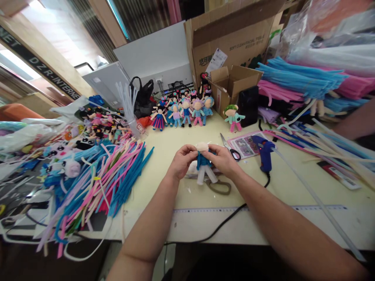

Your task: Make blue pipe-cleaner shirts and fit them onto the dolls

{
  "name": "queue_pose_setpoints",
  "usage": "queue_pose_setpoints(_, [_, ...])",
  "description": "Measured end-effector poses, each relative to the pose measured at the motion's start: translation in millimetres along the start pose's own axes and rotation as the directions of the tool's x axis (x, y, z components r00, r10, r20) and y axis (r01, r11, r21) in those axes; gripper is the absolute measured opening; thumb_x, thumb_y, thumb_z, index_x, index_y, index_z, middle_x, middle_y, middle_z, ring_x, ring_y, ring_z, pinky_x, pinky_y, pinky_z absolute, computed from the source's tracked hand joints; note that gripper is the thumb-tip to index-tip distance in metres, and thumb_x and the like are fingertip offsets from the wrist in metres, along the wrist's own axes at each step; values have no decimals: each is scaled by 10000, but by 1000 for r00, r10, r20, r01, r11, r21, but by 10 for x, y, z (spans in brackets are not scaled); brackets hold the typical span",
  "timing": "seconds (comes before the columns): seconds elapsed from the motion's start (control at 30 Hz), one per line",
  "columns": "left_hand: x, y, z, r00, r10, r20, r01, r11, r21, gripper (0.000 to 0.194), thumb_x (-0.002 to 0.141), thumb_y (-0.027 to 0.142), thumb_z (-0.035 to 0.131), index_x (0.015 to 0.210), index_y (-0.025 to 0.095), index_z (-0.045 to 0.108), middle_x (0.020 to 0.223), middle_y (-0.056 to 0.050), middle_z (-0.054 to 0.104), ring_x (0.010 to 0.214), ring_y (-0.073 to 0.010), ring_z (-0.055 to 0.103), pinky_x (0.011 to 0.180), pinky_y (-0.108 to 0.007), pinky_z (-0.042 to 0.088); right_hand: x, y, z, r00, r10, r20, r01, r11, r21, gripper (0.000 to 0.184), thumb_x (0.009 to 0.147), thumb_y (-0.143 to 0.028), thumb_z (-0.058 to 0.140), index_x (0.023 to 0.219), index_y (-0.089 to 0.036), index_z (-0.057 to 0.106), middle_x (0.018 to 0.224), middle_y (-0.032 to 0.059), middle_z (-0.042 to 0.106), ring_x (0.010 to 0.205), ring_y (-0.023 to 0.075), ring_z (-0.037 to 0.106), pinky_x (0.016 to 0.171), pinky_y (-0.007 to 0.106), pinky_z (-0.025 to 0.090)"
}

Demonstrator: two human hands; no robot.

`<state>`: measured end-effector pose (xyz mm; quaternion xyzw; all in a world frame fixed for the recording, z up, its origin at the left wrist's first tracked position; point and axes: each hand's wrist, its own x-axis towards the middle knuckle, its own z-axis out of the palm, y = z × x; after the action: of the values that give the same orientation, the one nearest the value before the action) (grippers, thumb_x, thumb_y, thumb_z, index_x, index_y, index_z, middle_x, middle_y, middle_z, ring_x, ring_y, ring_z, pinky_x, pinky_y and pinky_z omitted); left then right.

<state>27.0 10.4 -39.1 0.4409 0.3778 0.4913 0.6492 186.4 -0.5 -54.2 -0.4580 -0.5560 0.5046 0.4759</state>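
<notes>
Both hands hold a small pipe-cleaner doll (pixel 203 166) above the middle of the table (pixel 164 164). It has a cream head, a blue body and white legs. My left hand (pixel 182 160) pinches its left side with closed fingers. My right hand (pixel 222 159) grips its right side, fingers curled around the body. A pair of brown-handled scissors (pixel 218 186) lies on the table just under the doll.
A heap of coloured pipe cleaners (pixel 102 179) lies at the left. Finished dolls (pixel 183 111) stand in a row at the back, one green-haired doll (pixel 233 116) apart. A blue glue gun (pixel 265 154), black-handled scissors (pixel 230 148), cardboard boxes (pixel 231 39) and pipe-cleaner bundles (pixel 299 82) lie right. A ruler (pixel 234 210) lies at the near edge.
</notes>
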Motion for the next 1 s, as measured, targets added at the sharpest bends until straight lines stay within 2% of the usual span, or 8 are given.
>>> queue_pose_setpoints(0.17, [22, -48, -23, 1000, 30, -1, -30, 1000, -1, 280, 588, 295, 808, 701, 161, 590, 674, 36, 574, 645, -79, 541, 635, -220, 468, 16, 17, -7, 998, -54, -40, 51, 996, -72, 329, 779, -443, 597, 965, -185, 683, 853, 15, 669, 755, 163, 573, 627, 241, 449])
queue_pose_setpoints(0.4, [43, -103, -34, 999, 34, -13, -33, 999, 27, 274, 606, 300, 799, 727, 165, 593, 701, 39, 579, 662, -77, 547, 651, -218, 466, 15, -1, 16, 991, -110, -75, 92, 973, -212, 265, 810, -403, 533, 914, -188, 649, 822, 10, 640, 773, 168, 555, 699, 266, 419])
queue_pose_setpoints(0.6, [32, -79, -29, 997, 82, 16, -83, 973, 215, 238, 595, 274, 785, 696, 144, 613, 668, 29, 587, 655, -83, 522, 656, -224, 431, 18, 34, 51, 992, -99, -84, 73, 961, -266, 277, 816, -367, 498, 956, -174, 639, 895, 40, 660, 831, 188, 574, 749, 289, 419])
queue_pose_setpoints(0.77, [16, -109, 22, 986, 153, -65, -113, 904, 412, 199, 628, 260, 734, 680, 139, 584, 639, 37, 556, 628, -80, 491, 637, -222, 403, 2, 39, 79, 985, -113, -130, 57, 925, -376, 268, 821, -339, 494, 993, -183, 627, 903, 39, 668, 835, 193, 577, 738, 292, 411])
queue_pose_setpoints(0.9, [26, -127, 36, 978, 161, -133, -107, 934, 341, 275, 611, 257, 726, 770, 165, 521, 732, 44, 542, 663, -85, 516, 614, -214, 418, -4, 46, 86, 982, -168, -85, 122, 913, -388, 297, 859, -354, 447, 1054, -186, 595, 925, 48, 659, 842, 195, 576, 737, 295, 415])
queue_pose_setpoints(1.0, [42, -109, 5, 989, 83, -120, -40, 945, 324, 328, 630, 288, 712, 888, 166, 550, 846, 8, 577, 718, -106, 536, 608, -224, 438, -16, 51, 97, 982, -184, -35, 155, 906, -394, 321, 874, -348, 430, 1116, -183, 561, 979, 63, 651, 872, 196, 575, 761, 296, 426])
